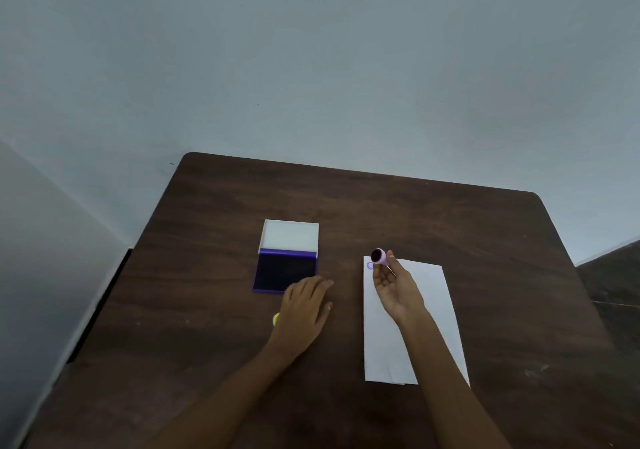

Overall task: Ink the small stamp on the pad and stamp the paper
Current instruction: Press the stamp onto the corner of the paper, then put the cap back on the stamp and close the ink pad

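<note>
Right hand pinched small pink stamp above paper, left hand lay flat, fingers spread, touching purple ink pad left of paper

The right hand held a pink stamp above the paper, beside a purple mark. The left hand lay flat by the open pad on the table.

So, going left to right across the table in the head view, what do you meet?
Ink pad → left hand → small stamp held in the right hand → paper. A yellow thing peeks out by the left hand; its place is unclear.
</note>
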A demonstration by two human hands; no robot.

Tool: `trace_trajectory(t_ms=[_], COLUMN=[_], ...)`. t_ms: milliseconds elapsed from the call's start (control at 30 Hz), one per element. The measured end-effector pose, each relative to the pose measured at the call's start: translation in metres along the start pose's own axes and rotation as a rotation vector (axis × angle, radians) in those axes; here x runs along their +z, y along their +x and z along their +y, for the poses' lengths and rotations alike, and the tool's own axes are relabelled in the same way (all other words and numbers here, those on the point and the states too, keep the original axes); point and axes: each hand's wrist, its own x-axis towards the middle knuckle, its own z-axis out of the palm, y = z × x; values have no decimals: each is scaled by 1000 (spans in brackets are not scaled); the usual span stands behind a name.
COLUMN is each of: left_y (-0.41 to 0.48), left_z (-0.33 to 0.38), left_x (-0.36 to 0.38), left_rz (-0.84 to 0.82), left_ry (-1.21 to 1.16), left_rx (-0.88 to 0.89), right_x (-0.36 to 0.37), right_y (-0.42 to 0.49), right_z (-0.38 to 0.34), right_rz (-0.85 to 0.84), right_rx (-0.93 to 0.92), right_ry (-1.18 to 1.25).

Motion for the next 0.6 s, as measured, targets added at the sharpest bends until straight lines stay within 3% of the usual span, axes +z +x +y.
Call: trace_trajectory(t_ms=[433, 600], left_y=[-52, -49], left_z=[-55, -59], left_x=[-42, -47], left_rz=[-164, -251], left_ry=[-44, 5], left_rx=[-113, -33], right_x=[21, 19], right_y=[-32, -44], right_z=[99, 122], right_rz=[-61, -7], right_rx=[-8, -120], right_ry=[-278, -451])
